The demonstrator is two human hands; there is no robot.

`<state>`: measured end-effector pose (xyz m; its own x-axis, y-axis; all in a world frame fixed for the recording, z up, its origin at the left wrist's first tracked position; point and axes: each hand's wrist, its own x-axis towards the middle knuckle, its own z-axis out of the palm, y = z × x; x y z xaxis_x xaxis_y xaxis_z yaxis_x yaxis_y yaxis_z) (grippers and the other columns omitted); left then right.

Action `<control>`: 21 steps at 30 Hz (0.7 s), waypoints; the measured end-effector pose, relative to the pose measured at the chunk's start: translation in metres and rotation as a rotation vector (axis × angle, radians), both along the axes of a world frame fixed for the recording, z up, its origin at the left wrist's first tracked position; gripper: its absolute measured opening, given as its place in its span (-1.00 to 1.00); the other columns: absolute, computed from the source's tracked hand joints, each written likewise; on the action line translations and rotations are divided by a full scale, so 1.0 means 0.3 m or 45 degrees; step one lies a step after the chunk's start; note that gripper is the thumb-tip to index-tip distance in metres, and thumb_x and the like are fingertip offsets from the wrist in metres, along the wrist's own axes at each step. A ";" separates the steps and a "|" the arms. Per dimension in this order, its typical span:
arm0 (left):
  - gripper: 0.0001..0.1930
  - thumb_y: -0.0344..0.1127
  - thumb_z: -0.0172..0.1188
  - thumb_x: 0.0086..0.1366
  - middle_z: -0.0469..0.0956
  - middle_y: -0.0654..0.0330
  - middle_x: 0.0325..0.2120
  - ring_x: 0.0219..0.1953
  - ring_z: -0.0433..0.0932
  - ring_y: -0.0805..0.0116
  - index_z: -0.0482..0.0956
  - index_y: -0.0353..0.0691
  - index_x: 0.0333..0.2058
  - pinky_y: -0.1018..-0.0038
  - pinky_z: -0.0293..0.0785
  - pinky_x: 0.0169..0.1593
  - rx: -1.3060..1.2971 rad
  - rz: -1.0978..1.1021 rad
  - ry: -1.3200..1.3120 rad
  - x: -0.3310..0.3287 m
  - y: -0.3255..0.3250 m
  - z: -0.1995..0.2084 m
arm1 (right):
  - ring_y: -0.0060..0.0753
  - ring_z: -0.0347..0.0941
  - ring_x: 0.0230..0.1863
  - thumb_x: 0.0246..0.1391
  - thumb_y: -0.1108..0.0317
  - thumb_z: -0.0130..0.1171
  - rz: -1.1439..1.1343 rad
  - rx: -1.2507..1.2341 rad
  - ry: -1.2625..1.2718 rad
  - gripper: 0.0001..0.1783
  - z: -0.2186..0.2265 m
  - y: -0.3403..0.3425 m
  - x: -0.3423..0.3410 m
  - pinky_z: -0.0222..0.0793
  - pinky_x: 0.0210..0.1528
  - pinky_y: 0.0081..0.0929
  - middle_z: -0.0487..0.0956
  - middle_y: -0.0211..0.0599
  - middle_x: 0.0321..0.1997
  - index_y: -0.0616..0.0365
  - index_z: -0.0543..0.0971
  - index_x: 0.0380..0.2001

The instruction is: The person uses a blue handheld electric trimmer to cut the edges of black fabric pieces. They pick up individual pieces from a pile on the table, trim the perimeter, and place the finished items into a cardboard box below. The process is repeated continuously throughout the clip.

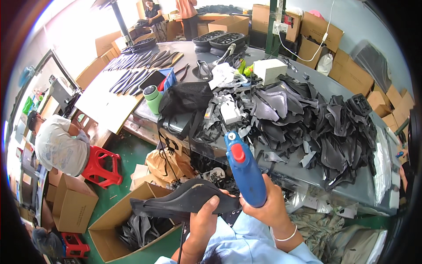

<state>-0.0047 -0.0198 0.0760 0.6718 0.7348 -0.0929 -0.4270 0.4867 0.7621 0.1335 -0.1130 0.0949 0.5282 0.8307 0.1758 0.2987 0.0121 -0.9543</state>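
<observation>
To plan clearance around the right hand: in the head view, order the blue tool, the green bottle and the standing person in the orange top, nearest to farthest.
1. Blue tool: held in the right hand.
2. Green bottle: ahead and to the left.
3. Person in the orange top: ahead, beyond the table.

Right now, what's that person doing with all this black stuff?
The person's left grip holds a dark curved piece, and the right grip holds a blue tool with a red button. I can't tell if the tool is running. More dark pieces lie in a cardboard box below and in a big pile on the table.
</observation>
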 end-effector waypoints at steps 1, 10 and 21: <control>-0.74 -0.33 0.07 0.22 0.51 0.02 -0.27 -0.15 0.53 0.12 0.42 -0.37 -0.16 0.21 0.42 0.01 -0.042 -0.036 -0.036 -0.004 0.004 -0.014 | -0.46 0.56 -0.45 -0.23 0.43 0.34 0.023 -0.027 0.142 -0.54 -0.012 -0.001 0.008 0.46 -0.34 -0.50 0.59 -0.25 -0.44 0.22 0.38 -0.23; -0.60 -0.05 -0.06 0.35 0.45 0.03 -0.10 -0.02 0.46 0.18 0.33 -0.25 -0.02 0.36 0.46 -0.03 0.223 0.474 -0.357 0.022 0.065 -0.010 | -0.18 0.59 -0.44 -0.30 0.00 0.47 -0.026 -0.146 -0.111 -0.28 -0.067 -0.034 -0.053 0.47 -0.34 -0.39 0.57 -0.17 -0.51 0.24 0.34 -0.21; -0.51 0.08 -0.10 0.34 0.39 0.08 0.00 0.06 0.39 0.21 0.25 -0.19 0.03 0.40 0.47 0.00 0.378 0.924 -0.509 0.051 0.086 0.033 | 0.04 0.51 -0.48 -0.31 0.05 0.46 0.061 -0.098 -0.500 -0.34 -0.038 -0.042 -0.207 0.40 -0.45 -0.19 0.53 -0.06 -0.51 0.17 0.39 -0.21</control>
